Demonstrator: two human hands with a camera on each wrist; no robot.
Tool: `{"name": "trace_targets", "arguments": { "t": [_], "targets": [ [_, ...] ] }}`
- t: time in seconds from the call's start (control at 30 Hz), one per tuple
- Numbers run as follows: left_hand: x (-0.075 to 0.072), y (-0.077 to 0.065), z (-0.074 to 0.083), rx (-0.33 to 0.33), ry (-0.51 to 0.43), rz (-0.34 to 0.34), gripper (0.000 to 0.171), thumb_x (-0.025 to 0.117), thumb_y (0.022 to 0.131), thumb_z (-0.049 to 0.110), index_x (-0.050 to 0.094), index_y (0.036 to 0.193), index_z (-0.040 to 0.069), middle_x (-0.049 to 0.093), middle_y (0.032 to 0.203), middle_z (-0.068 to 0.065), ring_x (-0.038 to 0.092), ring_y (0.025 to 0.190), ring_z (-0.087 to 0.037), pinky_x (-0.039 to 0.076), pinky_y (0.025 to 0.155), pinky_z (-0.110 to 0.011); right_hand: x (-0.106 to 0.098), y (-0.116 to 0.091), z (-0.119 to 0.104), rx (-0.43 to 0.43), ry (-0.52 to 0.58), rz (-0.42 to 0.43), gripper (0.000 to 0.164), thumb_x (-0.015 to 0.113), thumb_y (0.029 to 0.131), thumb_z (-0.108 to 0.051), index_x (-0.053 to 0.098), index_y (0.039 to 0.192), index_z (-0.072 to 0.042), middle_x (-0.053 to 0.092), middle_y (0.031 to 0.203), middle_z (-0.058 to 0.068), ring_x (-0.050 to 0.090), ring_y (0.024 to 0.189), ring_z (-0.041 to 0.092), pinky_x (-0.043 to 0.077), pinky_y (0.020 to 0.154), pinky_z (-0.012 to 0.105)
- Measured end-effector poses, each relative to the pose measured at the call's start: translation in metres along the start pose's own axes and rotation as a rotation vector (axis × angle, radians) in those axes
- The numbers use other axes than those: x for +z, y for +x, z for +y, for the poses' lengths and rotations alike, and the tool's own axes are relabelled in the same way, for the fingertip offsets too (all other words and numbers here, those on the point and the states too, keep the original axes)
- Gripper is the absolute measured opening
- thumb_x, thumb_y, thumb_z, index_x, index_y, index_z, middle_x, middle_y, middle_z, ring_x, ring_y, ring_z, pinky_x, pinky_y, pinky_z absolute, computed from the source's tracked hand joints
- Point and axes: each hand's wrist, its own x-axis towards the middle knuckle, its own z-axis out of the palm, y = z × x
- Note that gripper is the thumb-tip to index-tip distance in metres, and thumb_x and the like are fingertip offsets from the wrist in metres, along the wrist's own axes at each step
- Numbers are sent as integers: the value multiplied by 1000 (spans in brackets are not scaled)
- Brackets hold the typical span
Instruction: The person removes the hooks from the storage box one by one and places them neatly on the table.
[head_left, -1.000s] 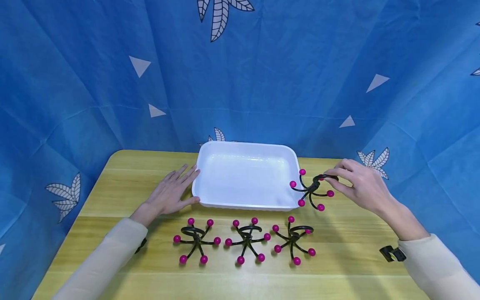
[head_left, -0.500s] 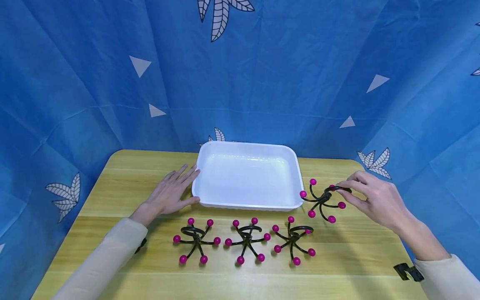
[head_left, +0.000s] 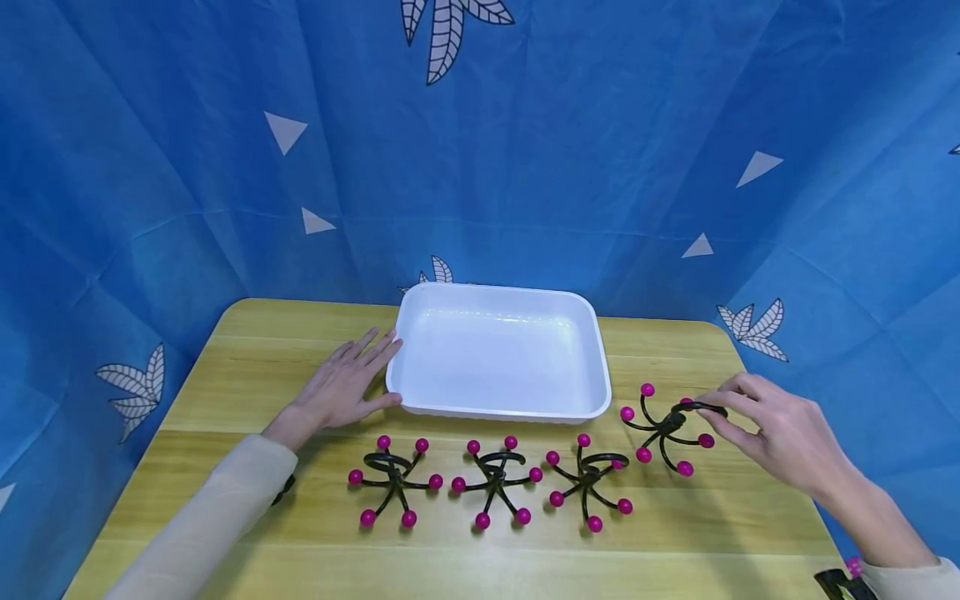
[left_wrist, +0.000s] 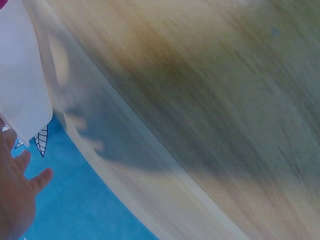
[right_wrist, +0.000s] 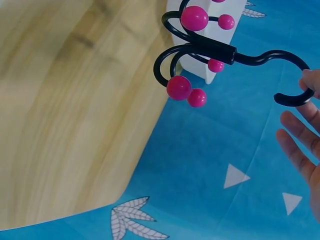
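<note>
My right hand [head_left: 783,433] pinches the ring-like top hook of a black multi-arm hook hanger [head_left: 670,425] with pink ball tips, right of the white tray [head_left: 498,358]. In the right wrist view, thumb and fingers of that hand [right_wrist: 310,120] hold the hook's curve, and the hanger's [right_wrist: 215,50] arms spread away from it. My left hand [head_left: 341,387] lies with fingers spread, fingertips touching the tray's left rim. Three similar hangers, left [head_left: 395,475], middle [head_left: 495,475] and right [head_left: 589,475], stand in a row in front of the tray, hooks up.
The wooden table [head_left: 450,567] ends at a blue curtain [head_left: 480,167] with leaf prints, at the back and sides. A black wrist strap [head_left: 836,583] sits by the right sleeve, with a small pink spot beside it. The tray holds nothing visible.
My right hand has moved right and towards the front, carrying the hanger away from the tray's right edge. The left hand and the three standing hangers stay in place.
</note>
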Motion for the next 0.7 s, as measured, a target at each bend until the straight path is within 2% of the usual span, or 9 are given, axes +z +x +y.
{"name": "trace_targets", "arguments": {
  "t": [0.37, 0.7],
  "targets": [
    [-2, 1, 1, -1, -12, 3, 95, 52, 99, 71, 17, 171, 21, 15, 180, -4, 16, 166, -38, 29, 130, -66, 2, -24, -4, 30, -2, -13, 58, 45, 109, -59, 81, 89, -18, 65, 82, -8, 53, 58, 5, 30, 42, 10],
    [-1, 0, 1, 0, -5, 1, 95, 52, 99, 71, 18, 171, 20, 15, 180, -5, 16, 166, -38, 29, 130, -65, 8, -47, -11, 71, 38, -69, 58, 43, 108, -60, 81, 89, -20, 64, 83, -10, 49, 60, -3, 29, 43, 8]
  ]
}}
